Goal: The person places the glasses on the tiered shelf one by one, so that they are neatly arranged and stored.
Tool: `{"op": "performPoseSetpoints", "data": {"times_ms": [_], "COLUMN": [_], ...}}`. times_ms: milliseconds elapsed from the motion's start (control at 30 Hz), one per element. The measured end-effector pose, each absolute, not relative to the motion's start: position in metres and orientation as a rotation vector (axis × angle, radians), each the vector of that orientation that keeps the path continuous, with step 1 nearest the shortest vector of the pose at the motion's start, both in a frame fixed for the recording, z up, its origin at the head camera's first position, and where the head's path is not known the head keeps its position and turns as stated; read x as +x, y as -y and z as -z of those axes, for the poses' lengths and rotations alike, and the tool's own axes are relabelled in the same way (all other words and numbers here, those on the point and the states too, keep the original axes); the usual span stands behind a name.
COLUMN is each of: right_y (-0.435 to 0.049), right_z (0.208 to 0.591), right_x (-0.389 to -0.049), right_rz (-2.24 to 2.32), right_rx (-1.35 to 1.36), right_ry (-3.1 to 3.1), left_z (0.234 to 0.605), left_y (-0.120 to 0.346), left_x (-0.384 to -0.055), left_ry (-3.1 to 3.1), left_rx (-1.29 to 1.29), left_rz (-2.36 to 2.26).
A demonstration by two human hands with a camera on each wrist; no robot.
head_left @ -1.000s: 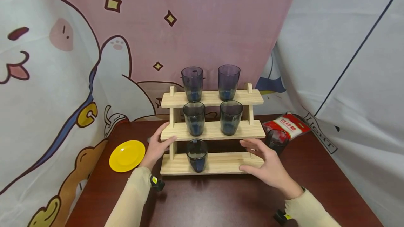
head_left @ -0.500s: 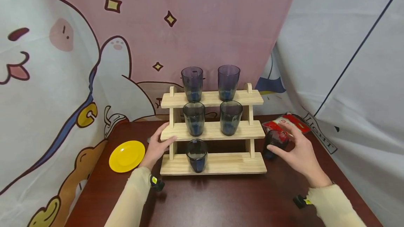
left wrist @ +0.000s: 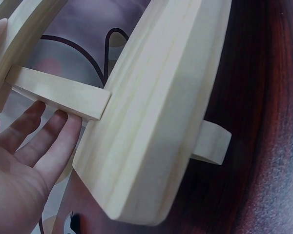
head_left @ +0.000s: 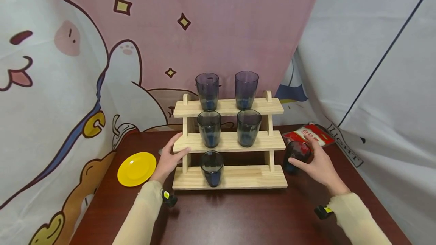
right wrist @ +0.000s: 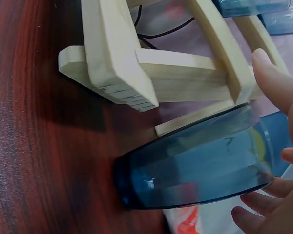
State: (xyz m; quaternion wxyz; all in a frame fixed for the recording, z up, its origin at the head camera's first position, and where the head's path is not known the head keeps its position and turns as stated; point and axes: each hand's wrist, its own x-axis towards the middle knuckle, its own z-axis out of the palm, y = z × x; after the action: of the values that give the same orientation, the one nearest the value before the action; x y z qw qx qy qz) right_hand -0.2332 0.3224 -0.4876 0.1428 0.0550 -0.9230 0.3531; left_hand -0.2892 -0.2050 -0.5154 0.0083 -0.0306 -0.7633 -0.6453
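A three-tier wooden display rack (head_left: 238, 177) stands on the table, with dark tinted drinking glasses on its tiers. My left hand (head_left: 171, 158) holds the rack's left end, its thumb on the middle board and its fingers against the upright (left wrist: 63, 92). To the right of the rack is another tinted glass (right wrist: 195, 165), upright on the table. My right hand (head_left: 320, 165) is spread around the upper part of this glass. In the right wrist view its fingertips are at the rim, while the thumb (right wrist: 273, 80) stands off from the side.
On the left lies a yellow plate (head_left: 137, 169). A red and clear packet (head_left: 321, 135) lies behind the loose glass. The bottom tier carries one glass (head_left: 212, 168) left of its middle. A patterned cloth (head_left: 221, 29) hangs behind the table.
My right hand has moved from the rack's lower right end out to the loose glass, and lately shifted slightly around it. My left hand has stayed on the rack.
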Motion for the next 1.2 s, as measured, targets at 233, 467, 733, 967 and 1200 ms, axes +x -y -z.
{"op": "performPoseSetpoints", "data": {"times_ms": [233,467,733,967,1200], "right_y": [-0.325,-0.325,-0.324,-0.325,-0.325], "right_z": [0.503,0.511,0.515,0.517,0.525], "right_x": [-0.243,-0.249,-0.251,-0.252,-0.25], "right_rz": [-1.126,-1.202,-1.281,-1.324,-1.349], "right_rx": [0.054,-0.042,-0.044,-0.043,-0.047], "right_ry": [2.697,2.692,2.635,2.598,2.522], "left_z": [0.513,0.514,0.514,0.514,0.515], "left_y": [0.204,0.204,0.204,0.205,0.205], "left_x": [-0.289,-0.289,-0.289,-0.289,-0.288], "left_ry": [2.379,2.391,2.39,2.394,2.397], "left_rx": [-0.108,-0.106,-0.106,-0.103,-0.104], "left_rz": [2.028,2.015,2.003,2.007,1.99]}}
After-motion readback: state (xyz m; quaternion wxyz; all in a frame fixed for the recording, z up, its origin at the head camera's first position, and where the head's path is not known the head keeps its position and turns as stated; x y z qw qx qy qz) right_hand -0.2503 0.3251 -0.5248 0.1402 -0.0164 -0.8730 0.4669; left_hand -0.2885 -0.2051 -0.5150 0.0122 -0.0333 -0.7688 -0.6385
